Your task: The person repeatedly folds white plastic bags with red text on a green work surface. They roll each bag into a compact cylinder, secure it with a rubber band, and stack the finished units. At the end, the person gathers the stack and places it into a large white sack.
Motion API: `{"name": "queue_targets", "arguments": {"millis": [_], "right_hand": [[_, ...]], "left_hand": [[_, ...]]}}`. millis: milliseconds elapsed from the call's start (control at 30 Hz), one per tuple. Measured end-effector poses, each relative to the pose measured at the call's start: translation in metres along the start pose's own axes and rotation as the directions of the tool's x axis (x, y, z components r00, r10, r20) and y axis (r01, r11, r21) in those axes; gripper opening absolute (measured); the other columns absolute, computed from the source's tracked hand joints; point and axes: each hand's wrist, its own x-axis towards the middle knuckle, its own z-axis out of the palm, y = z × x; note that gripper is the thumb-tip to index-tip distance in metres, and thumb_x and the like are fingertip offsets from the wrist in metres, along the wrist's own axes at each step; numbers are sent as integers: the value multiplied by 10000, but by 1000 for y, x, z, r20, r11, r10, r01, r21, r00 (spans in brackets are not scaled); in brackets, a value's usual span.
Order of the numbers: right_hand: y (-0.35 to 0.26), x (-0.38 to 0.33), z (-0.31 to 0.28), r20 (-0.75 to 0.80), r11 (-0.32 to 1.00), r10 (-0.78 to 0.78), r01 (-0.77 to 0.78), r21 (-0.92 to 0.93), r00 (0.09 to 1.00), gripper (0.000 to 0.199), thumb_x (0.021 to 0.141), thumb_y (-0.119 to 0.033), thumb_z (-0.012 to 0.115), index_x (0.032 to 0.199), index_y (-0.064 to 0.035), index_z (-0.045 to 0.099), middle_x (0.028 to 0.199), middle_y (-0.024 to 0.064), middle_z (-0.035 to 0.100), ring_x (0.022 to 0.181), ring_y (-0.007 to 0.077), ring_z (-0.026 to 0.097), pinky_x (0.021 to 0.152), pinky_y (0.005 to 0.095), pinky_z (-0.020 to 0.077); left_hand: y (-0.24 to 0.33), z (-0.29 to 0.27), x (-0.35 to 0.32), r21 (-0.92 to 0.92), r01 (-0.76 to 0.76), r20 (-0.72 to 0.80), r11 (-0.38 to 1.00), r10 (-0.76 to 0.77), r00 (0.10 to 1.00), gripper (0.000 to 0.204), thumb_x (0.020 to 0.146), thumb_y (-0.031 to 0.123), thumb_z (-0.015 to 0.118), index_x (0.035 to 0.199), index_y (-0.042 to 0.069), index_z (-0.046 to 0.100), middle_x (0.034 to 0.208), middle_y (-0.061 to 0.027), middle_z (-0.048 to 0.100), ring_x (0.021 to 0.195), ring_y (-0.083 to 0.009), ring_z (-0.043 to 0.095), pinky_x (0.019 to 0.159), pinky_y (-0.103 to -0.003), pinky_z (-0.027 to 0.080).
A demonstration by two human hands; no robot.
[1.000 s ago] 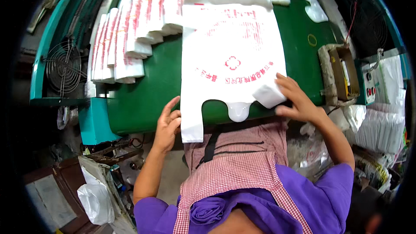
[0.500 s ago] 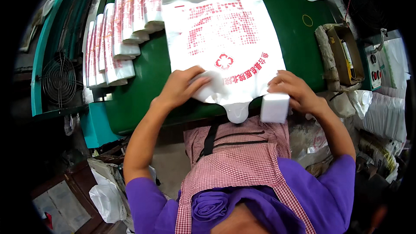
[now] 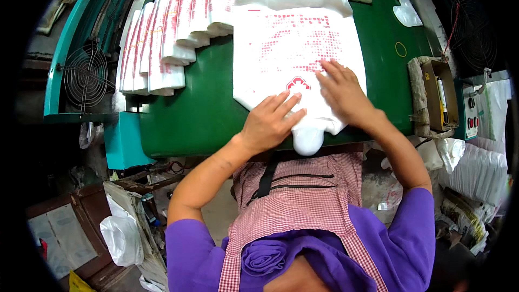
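I see both palms flat, fingers spread, on the stack of white plastic bags (image 3: 292, 48) at frame centre, its long axis running up-frame from left hand (image 3: 270, 121) and right hand (image 3: 340, 89).

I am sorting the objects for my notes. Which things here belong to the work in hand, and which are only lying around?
In hand:
- left hand and right hand, both flat on the bag stack
- green table under it

Lying about:
- folded bundles
- fan
- cardboard box
- control box
- loose cut-out
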Motion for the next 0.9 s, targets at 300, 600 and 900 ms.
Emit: {"name": "queue_targets", "arguments": {"millis": [300,600,900], "right_hand": [[-16,11,-23,146,995,-73,61,84,987,680,817,-373,665,1319,22,430,1408,249,362,1323,397,328,1080,448,294],[-41,-35,-32,-171,842,-70,150,518,983,518,814,-107,679,1277,23,485,1325,222,480,1220,367,491,1000,431,416],[29,-35,-10,468,-529,395,-222,819,790,493,894,-151,584,1334,1,420,1275,151,540,1183,273,530,1027,429,420]], "left_hand": [[-66,-8,52,-218,510,135,832,-492,860,382,766,339,697,1026,66,635,946,-156,658,886,-309,633,795,-396,499],[-31,-3,33,77,200,127,977,-208,970,174,683,109,631,830,30,583,845,-126,582,813,-296,613,704,-392,516],[-46,-52,14,-427,160,500,890,85,862,384,669,28,654,1045,102,635,1308,-140,459,1241,-369,418,1025,-509,347]]}}
